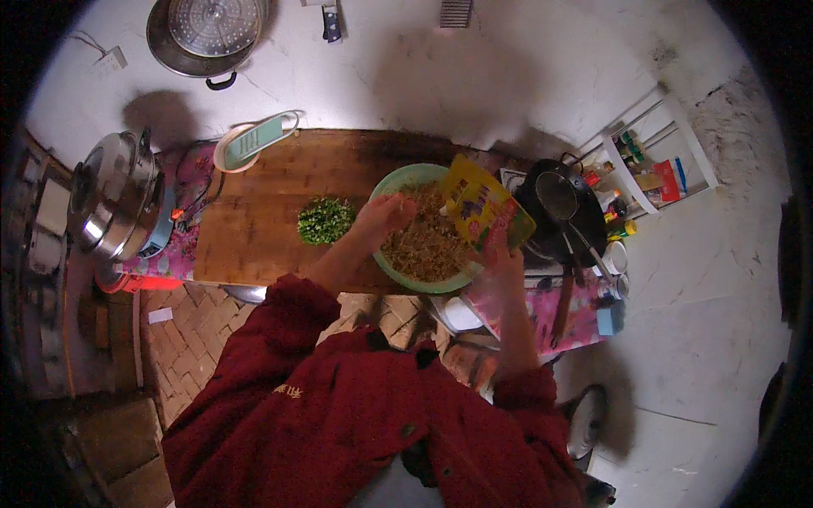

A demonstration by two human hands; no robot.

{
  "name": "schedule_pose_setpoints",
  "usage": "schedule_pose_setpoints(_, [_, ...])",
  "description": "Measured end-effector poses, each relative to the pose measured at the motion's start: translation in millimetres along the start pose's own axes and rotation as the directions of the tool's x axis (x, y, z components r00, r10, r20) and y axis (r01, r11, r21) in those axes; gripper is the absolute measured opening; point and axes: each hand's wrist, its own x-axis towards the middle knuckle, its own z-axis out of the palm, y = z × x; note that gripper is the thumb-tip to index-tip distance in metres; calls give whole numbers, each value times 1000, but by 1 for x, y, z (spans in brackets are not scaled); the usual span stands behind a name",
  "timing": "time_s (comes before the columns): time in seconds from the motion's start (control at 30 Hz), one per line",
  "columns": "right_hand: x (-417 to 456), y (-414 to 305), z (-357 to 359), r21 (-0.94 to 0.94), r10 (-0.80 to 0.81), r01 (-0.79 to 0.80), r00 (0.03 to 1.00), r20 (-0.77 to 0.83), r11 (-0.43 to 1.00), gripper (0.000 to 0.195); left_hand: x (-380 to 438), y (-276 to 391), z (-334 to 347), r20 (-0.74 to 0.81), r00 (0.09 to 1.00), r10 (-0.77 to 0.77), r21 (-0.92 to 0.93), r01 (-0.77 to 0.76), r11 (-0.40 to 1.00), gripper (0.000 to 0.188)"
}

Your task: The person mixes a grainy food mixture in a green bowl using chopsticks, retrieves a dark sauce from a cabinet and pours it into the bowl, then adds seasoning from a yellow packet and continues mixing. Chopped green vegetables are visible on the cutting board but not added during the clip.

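My right hand (502,244) grips the lower end of a yellow seasoning pouch (476,197), which is tilted over the right side of a pale green bowl (381,257). A brown, crumbly minced filling (422,244) lies in the bowl. Over the bowl's left rim is my left hand (389,214), its fingers curled together; whether anything lies in it cannot be made out. Just left of that hand, a heap of chopped greens (325,220) rests on a wooden cutting board (254,209).
A grater (257,143) lies across a small basket at the board's back left. Stacked steel pots (114,197) stand far left. To the right are a black wok (540,190) with a wire strainer (557,195), several seasoning containers and a white wall rack (625,174).
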Motion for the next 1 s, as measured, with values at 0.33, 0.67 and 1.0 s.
schedule_pose_setpoints(0.33, [-46,-97,75,684,454,-213,870,-192,698,42,-19,-7,61,-164,975,-150,-111,133,985,25])
schedule_pose_setpoints(0.67, [-60,-35,42,666,292,-103,940,-179,739,43,-21,-18,94,-151,984,-92,-211,59,976,18])
schedule_pose_setpoints(1.0, [-75,-89,46,785,272,-41,948,-165,619,48,-40,-3,155,-82,990,117,34,-114,993,17])
